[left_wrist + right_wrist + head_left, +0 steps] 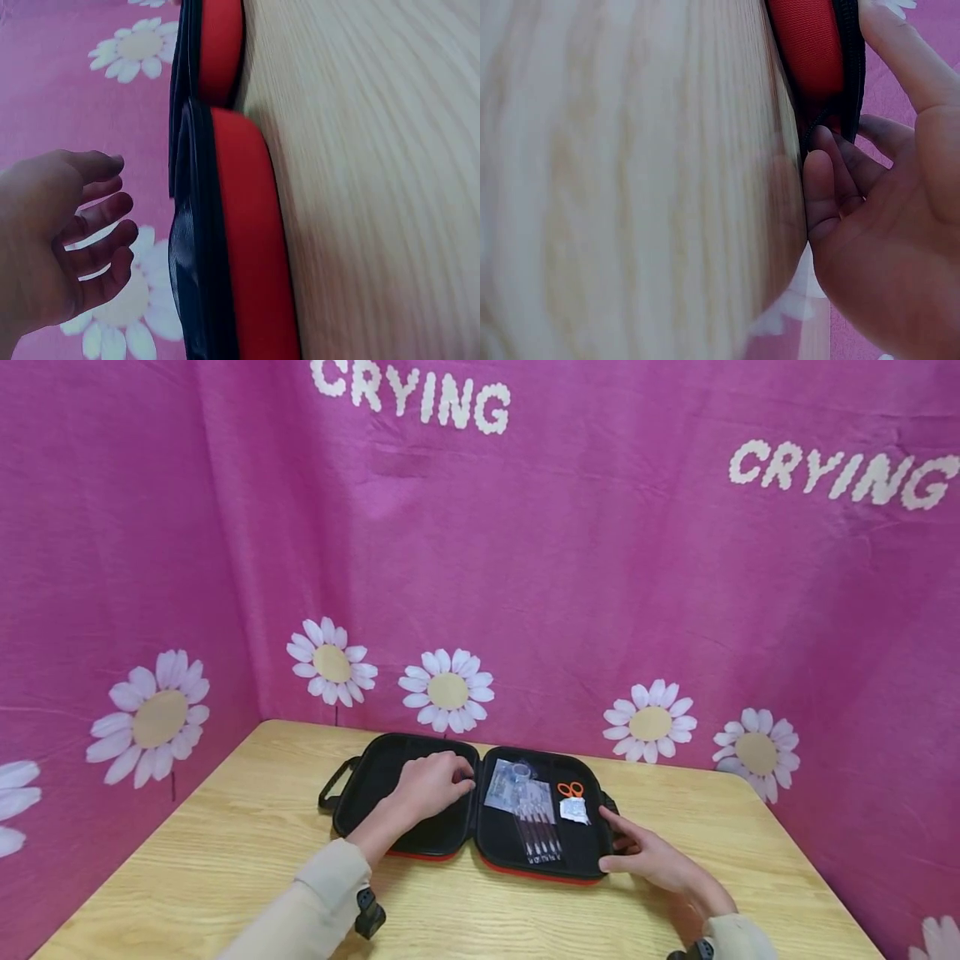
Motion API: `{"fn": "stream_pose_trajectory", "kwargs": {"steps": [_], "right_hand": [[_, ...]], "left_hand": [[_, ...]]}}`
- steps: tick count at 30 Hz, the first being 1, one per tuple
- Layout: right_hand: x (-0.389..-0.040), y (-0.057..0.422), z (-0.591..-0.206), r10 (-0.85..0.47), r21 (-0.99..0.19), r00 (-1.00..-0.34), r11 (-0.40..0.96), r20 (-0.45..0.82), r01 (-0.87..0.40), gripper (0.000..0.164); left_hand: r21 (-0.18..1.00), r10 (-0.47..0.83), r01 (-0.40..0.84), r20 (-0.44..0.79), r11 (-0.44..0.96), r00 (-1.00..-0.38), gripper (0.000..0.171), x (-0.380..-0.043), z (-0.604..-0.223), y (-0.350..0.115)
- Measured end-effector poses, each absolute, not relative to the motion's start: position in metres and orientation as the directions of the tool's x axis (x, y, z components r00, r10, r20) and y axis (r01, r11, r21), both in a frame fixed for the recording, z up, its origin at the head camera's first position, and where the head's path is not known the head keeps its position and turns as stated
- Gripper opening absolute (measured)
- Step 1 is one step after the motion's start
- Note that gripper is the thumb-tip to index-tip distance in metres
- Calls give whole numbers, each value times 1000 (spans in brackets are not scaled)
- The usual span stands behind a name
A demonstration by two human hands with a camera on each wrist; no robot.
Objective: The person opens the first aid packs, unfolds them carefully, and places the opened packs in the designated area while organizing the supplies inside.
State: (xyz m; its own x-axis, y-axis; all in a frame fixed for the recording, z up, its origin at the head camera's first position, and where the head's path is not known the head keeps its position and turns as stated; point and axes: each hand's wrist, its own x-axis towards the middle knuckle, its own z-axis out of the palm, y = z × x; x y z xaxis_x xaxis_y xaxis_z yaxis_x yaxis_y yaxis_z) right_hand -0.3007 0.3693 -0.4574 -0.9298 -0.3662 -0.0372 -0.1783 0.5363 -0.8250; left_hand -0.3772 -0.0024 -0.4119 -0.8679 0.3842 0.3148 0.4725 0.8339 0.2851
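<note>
A black case with red outer sides [495,868] lies unfolded flat on the table. Over its left half hovers my left hand [431,787], fingers loosely bent and nothing held; the left wrist view shows the same hand [71,232] apart from the case's rim. At the right edge, my right hand [652,857] grips the case, thumb by the front corner. Its fingers [832,184] curl in against the edge in the right wrist view. In the right half lie orange-handled scissors [571,789], a small white packet [574,810], a clear pack of swab-like sticks [538,835] and a clear plastic bag [502,787].
The case stands on a light wooden table [247,827]. A black carry handle [330,787] sticks out at its left side. Behind and beside the table hangs a pink cloth [540,610] with daisies and white lettering.
</note>
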Motion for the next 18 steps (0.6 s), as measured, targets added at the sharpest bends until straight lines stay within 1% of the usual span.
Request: {"fn": "stream_pose_trajectory", "kwargs": {"steps": [4, 11, 14, 18], "right_hand": [[-301, 369, -457, -377, -823, -926, 535, -28, -193, 87], [-301, 370, -457, -362, -818, -930, 552, -58, -164, 87], [-302, 370, -458, -372, -813, -927, 553, -45, -183, 88], [-302, 370, -457, -351, -804, -934, 572, -59, -164, 88]], "left_hand": [[256, 423, 504, 312, 825, -851, 21, -377, -410, 17], [233, 490, 556, 287, 798, -823, 25, -377, -410, 52], [210, 509, 567, 274, 796, -816, 26, -378, -411, 66], [192, 525, 577, 261, 794, -810, 26, -378, -413, 84]]}}
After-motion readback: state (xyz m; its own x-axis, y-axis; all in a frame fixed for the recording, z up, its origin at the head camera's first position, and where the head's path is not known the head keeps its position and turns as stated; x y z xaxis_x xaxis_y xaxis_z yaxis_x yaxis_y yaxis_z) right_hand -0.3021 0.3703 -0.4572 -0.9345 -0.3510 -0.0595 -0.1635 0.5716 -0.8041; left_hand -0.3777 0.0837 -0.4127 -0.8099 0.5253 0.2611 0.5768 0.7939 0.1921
